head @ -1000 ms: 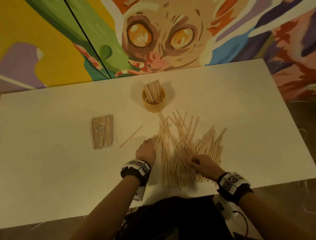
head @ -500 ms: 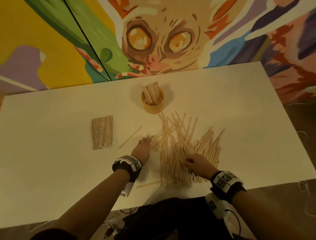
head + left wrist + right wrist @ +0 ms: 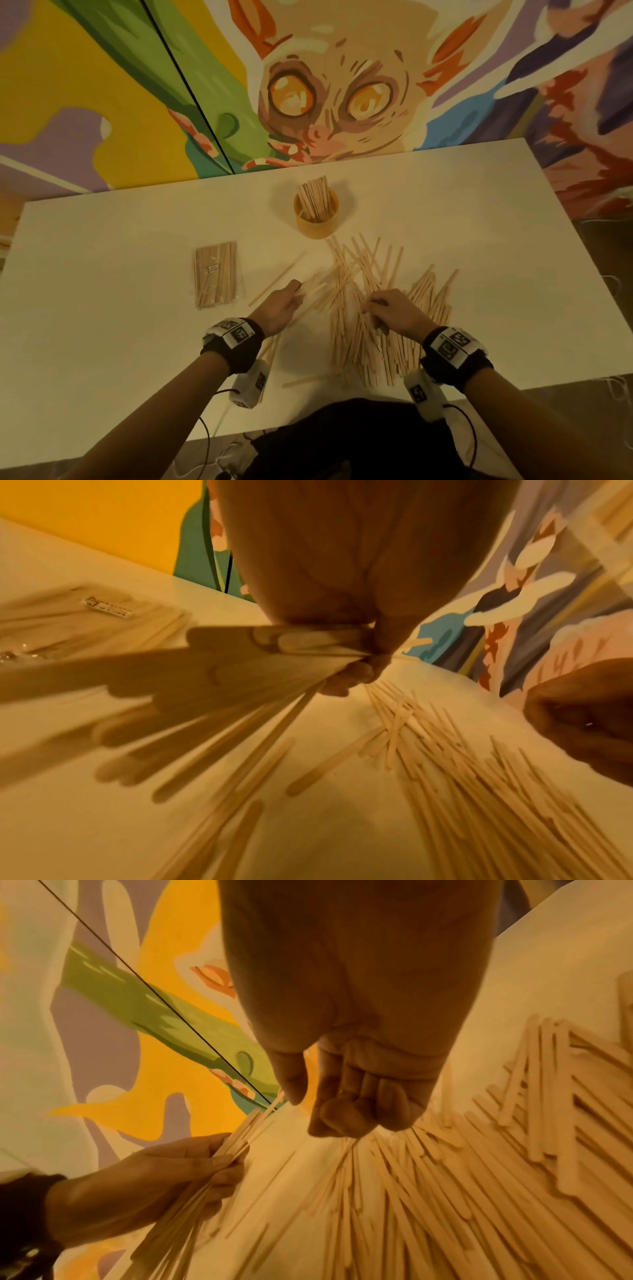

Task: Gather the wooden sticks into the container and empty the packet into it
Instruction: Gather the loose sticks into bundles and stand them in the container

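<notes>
Left hand (image 3: 281,306): fingers grasp a bundle of sticks (image 3: 219,1153), collecting them for the cup (image 3: 316,219).
Right hand (image 3: 394,313): fingers curled onto the pile (image 3: 370,308), raking more; whether they pinch any is unclear.
Packet (image 3: 215,274): unopened on the counter (image 3: 120,342), left of the pile.

Dim amber light, perhaps motion-blurred.

Clearance around the stick pile

I see bare table (image 3: 479,219) right of the container (image 3: 317,219); loose sticks (image 3: 370,308) block its near side, packet (image 3: 215,274) lies left.

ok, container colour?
Tan, like light wood; the container shows best in the head view.
</notes>
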Motion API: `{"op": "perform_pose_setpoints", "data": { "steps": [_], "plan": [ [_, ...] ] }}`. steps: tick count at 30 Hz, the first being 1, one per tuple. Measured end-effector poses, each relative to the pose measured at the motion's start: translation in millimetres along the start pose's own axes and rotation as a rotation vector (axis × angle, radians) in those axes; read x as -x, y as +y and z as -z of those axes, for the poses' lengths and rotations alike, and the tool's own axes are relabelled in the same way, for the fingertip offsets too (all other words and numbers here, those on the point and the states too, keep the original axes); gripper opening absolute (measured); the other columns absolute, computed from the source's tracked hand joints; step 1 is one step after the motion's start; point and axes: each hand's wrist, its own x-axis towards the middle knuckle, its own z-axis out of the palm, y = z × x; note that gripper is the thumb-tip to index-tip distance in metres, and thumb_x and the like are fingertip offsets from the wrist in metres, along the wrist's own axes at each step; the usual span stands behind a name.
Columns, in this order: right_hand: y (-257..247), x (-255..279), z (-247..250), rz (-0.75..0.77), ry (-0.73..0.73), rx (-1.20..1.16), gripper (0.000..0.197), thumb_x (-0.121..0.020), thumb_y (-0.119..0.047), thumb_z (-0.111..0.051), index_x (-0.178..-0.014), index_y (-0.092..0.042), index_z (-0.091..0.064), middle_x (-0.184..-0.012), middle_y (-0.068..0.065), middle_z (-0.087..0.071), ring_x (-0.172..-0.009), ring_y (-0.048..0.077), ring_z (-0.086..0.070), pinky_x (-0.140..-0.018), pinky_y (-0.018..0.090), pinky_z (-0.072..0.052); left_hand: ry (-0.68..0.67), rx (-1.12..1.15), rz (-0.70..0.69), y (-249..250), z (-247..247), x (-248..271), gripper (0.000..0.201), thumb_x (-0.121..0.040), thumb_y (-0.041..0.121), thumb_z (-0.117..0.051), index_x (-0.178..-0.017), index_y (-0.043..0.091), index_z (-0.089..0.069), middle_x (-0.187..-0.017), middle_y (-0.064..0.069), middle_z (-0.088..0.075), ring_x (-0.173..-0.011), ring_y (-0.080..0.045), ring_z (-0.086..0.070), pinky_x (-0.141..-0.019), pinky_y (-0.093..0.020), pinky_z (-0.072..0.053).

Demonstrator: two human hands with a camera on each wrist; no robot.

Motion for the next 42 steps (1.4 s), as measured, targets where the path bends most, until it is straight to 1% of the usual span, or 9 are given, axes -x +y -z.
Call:
{"op": "perform_pose_setpoints", "data": {
  "steps": [4, 11, 16, 23, 26, 29, 32, 36, 42],
  "plan": [
    [-25, -8, 9, -0.029, 0.139, -0.227, 0.029, -0.101, -0.025, -0.051, -0.099, 0.000, -0.065, -0.067, 0.013, -0.065, -0.048, 0.019, -0.053, -0.048, 0.023, -0.041, -0.032, 0.280, 0.013, 20, 5, 9, 0.018, -0.103, 0.018, -0.042, -0.096, 0.035, -0.044, -0.102, -0.005, -0.055, -0.094, -0.017, -0.048, -0.089, -0.035, -0.041],
    [-65, -19, 9, -0.016, 0.154, -0.359, 0.044, -0.103, -0.039, -0.040, -0.104, -0.003, -0.066, -0.071, 0.014, -0.065, -0.051, 0.021, -0.052, -0.048, 0.027, -0.037, -0.117, 0.202, -0.125, 41, 2, 13, 0.025, -0.102, 0.037, -0.041, -0.091, 0.019, -0.055, -0.070, 0.008, -0.049, -0.061, -0.005, -0.044, -0.061, -0.022, -0.040],
    [-85, -13, -16, 0.093, 0.049, -0.268, 0.046, -0.104, -0.031, -0.042, -0.092, 0.005, -0.068, -0.062, 0.011, -0.057, -0.047, 0.016, -0.048, -0.045, 0.021, -0.038, -0.101, 0.078, -0.232, 57, 2, 12, 0.019, -0.096, 0.040, -0.053, -0.105, 0.025, -0.061, -0.081, 0.011, -0.061, -0.067, 0.005, -0.055, -0.065, -0.013, -0.040],
    [-89, -12, -26, 0.176, 0.068, 0.141, 0.040, -0.102, -0.039, -0.041, -0.087, -0.006, -0.058, -0.078, 0.007, -0.059, -0.067, 0.010, -0.051, -0.066, 0.027, -0.038, 0.000, -0.180, -0.228, 64, 0, 9, 0.034, -0.099, 0.032, -0.048, -0.129, 0.015, -0.054, -0.110, -0.011, -0.068, -0.095, -0.027, -0.063, -0.078, -0.028, -0.045],
    [-93, -9, -27, 0.149, 0.028, 0.039, 0.041, -0.100, -0.052, -0.037, -0.093, -0.016, -0.057, -0.078, 0.000, -0.059, -0.063, 0.010, -0.051, -0.064, 0.025, -0.039, 0.019, -0.185, -0.235, 72, 2, 9, 0.034, -0.101, 0.030, -0.045, -0.127, 0.012, -0.055, -0.108, -0.010, -0.068, -0.089, -0.023, -0.064, -0.079, -0.032, -0.048],
    [-93, -11, -16, 0.066, 0.020, -0.248, 0.058, -0.098, -0.062, -0.027, -0.111, -0.016, -0.061, -0.077, 0.008, -0.066, -0.060, 0.017, -0.058, -0.058, 0.026, -0.040, 0.148, 0.032, -0.269, 76, 11, 10, 0.021, -0.101, 0.030, -0.045, -0.105, 0.018, -0.062, -0.074, 0.013, -0.064, -0.059, -0.003, -0.054, -0.063, -0.024, -0.043],
    [-80, -14, -17, -0.051, -0.096, -0.311, 0.067, -0.098, -0.064, -0.024, -0.115, -0.013, -0.063, -0.086, 0.016, -0.073, -0.065, 0.027, -0.065, -0.056, 0.030, -0.043, 0.318, 0.646, -0.117, 80, 25, 12, 0.027, -0.101, 0.026, -0.047, -0.075, 0.021, -0.049, -0.051, 0.013, -0.045, -0.045, -0.006, -0.037, -0.044, -0.020, -0.034],
    [-65, -10, -42, -0.246, -0.366, -0.102, 0.076, -0.099, -0.062, -0.021, -0.117, 0.000, -0.061, -0.092, 0.024, -0.072, -0.076, 0.034, -0.069, -0.062, 0.030, -0.052, 0.424, 1.037, -0.104, 82, 35, 10, 0.040, -0.101, 0.036, -0.045, -0.065, 0.021, -0.033, -0.053, 0.007, -0.026, -0.043, -0.010, -0.021, -0.040, -0.020, -0.024],
    [-79, -4, -56, -0.357, -0.520, -0.451, 0.066, -0.103, -0.053, -0.024, -0.102, 0.002, -0.060, -0.104, 0.028, -0.063, -0.085, 0.034, -0.065, -0.074, 0.038, -0.055, 0.356, 1.367, -0.025, 87, 23, 11, 0.061, -0.091, 0.070, -0.029, -0.058, 0.019, -0.026, -0.046, 0.005, -0.019, -0.038, -0.009, -0.013, -0.044, -0.021, -0.009]
  ]
}}
